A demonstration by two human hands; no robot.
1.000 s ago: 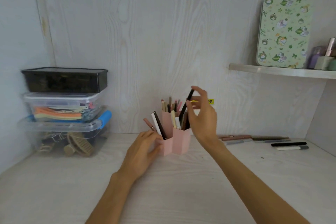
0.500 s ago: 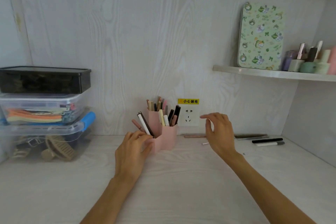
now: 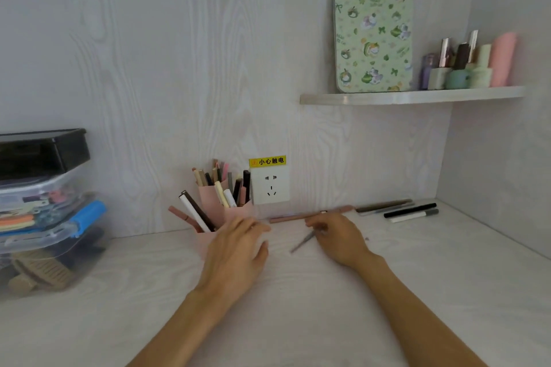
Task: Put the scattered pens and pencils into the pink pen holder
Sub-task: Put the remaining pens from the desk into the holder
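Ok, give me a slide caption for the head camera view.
Right hand pinches a thin grey pen off the desk; left hand steadies the pink pen holder.

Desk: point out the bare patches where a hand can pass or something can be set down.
Bare desk lies in front of both forearms, and at the right front, short of the side wall. Crowded: the back edge, where loose pens lie, the pink pen holder under the left hand, and the stacked boxes at left.

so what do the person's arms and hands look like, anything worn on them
Both forearms are bare as far as the frame shows: no sleeves, watch or bracelet in view. The left hand and the right hand wear no gloves, and no ring can be made out, though the picture is too soft to rule out a thin one.
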